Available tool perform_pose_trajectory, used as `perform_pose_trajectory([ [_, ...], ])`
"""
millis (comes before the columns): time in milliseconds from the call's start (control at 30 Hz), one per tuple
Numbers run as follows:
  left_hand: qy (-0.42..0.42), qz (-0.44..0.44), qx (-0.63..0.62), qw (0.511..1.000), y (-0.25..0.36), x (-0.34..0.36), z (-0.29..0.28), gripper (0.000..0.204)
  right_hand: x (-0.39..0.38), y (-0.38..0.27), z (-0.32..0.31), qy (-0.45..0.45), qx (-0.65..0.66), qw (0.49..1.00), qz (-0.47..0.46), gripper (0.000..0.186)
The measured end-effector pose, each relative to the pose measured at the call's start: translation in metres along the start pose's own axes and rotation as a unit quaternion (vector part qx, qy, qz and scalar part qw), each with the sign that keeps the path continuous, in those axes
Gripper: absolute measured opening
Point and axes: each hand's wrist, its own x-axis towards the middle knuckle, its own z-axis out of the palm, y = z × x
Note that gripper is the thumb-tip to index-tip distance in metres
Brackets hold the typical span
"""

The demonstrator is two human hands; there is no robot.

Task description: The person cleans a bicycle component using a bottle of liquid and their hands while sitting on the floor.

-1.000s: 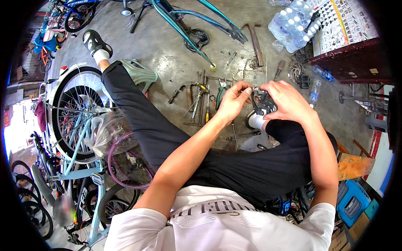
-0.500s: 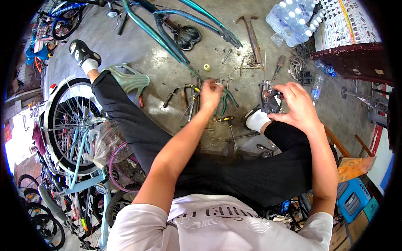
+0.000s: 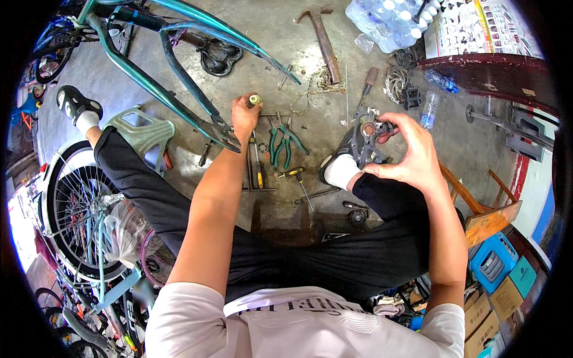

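Note:
My left hand [image 3: 245,117] is out over the floor, its fingers closed around a small bottle with a pale yellow top [image 3: 255,99]. Up near my right foot, my right hand [image 3: 410,152] grips a dark metal bicycle part [image 3: 365,136] with a round, rusty centre between thumb and fingers. Green-handled pliers [image 3: 283,143] lie on the concrete beside my left forearm. Close to them are a yellow-and-black screwdriver [image 3: 258,164] and a T-handled tool [image 3: 296,176]. A teal bicycle frame [image 3: 161,68] reaches in from upper left, its end near my left wrist.
A hammer [image 3: 324,45] and a wooden-handled screwdriver [image 3: 367,86] lie farther off. A chain [image 3: 394,82] and a pedal [image 3: 412,96] sit at right. A green plastic stool [image 3: 140,132] stands by my left leg. Bottled water [image 3: 388,24] is at the back; bicycles crowd the left.
My left hand has moved from above the pliers to the left and closed around the small bottle, which stood on the floor. My right hand still holds the metal part. The view has shifted.

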Motion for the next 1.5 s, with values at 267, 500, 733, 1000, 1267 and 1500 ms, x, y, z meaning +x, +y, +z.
perform_pose_trajectory([
  [267, -0.009, 0.07, 0.045, 0.996, 0.066, -0.102, -0.029, 0.05, -0.004, -0.008, -0.008, 0.026, -0.056, 0.995, -0.073, 0.085],
  [500, -0.073, 0.115, -0.051, 0.989, 0.154, -0.209, -0.08, 0.042, -0.007, -0.05, -0.018, 0.062, -0.093, 0.985, -0.128, 0.079],
  [733, 0.014, 0.26, -0.134, 0.956, 0.232, -0.232, -0.153, 0.038, -0.018, -0.081, -0.02, 0.092, -0.052, 0.979, -0.172, 0.082],
  [1000, 0.126, 0.39, -0.017, 0.912, 0.262, -0.235, -0.248, 0.062, -0.036, -0.108, 0.008, 0.108, -0.022, 0.977, -0.182, 0.092],
  [1267, 0.121, 0.422, 0.119, 0.89, 0.274, -0.228, -0.279, 0.053, -0.034, -0.11, 0.021, 0.072, -0.073, 0.967, -0.232, 0.081],
  [1500, 0.116, 0.446, 0.146, 0.876, 0.287, -0.218, -0.264, 0.05, -0.034, -0.114, 0.014, 0.086, -0.109, 0.957, -0.255, 0.078],
])
